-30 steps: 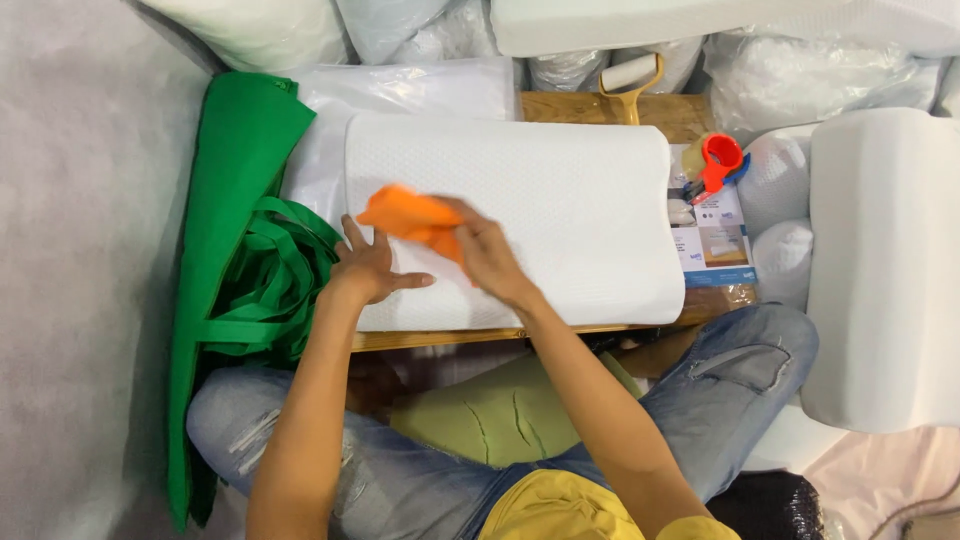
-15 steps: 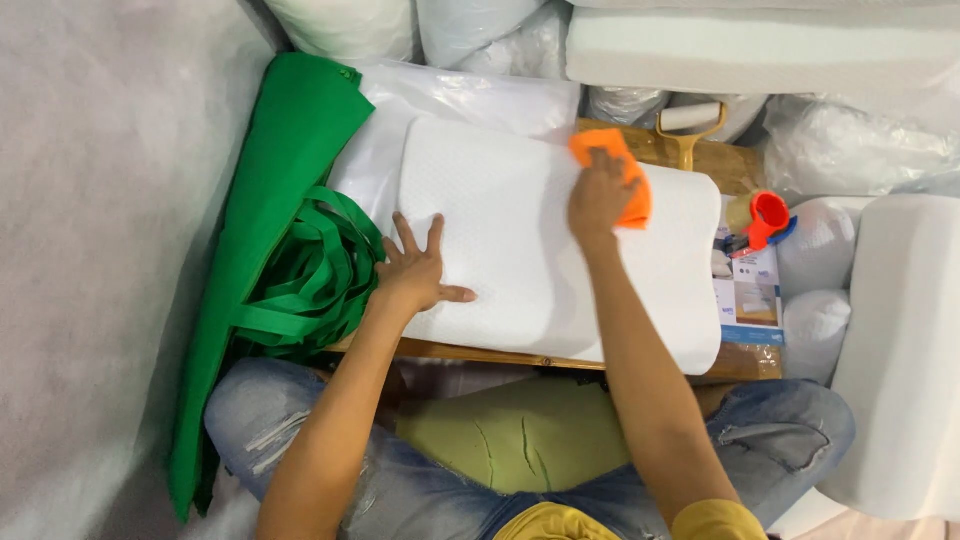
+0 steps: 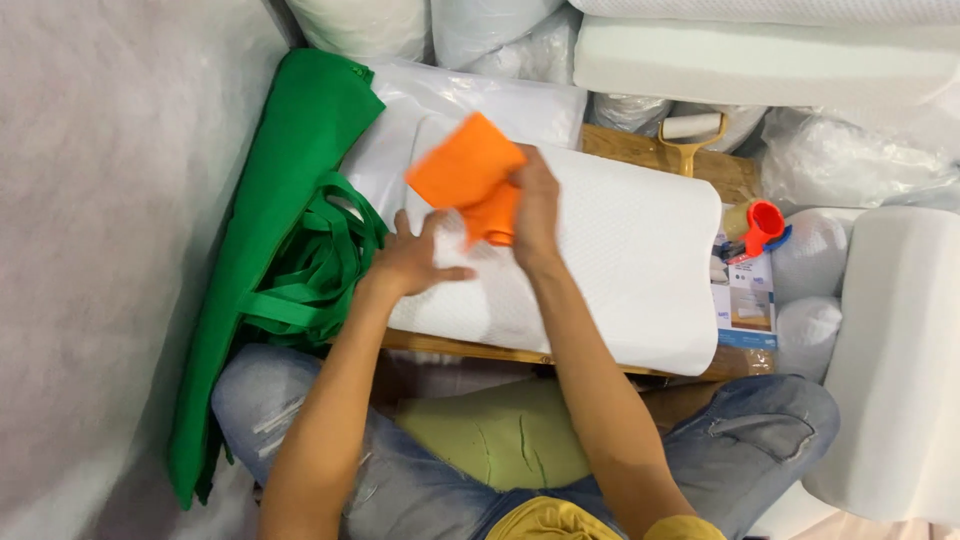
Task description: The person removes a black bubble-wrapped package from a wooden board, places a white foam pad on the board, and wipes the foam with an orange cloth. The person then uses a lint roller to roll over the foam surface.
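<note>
Head view, looking down over our lap. Our right hand grips a bright orange cloth, its fingers closed around the lower edge of the fabric; the cloth is lifted off the surface and blurred, its upper corner pointing away from us. Our left hand lies flat with fingers spread open, palm down, pressing on a white contoured foam pillow with a textured knit cover. The orange cloth sits above the left part of this pillow, just beside the left hand, and we cannot tell whether the two touch.

The pillow rests across a low wooden tabletop, whose front edge shows beneath it. To the left, a long green fabric bag with looped green straps lies against the grey floor covering, touching the pillow's left end. Behind the pillow lies a clear plastic-wrapped white package. On the tabletop's far right corner lie a wooden-handled roller with a white drum and a tape dispenser with a red handle, next to a printed paper leaflet. More white foam pillows stand to the right and along the top. Our knees, in faded blue jeans, frame a pale green foam block in our lap.
</note>
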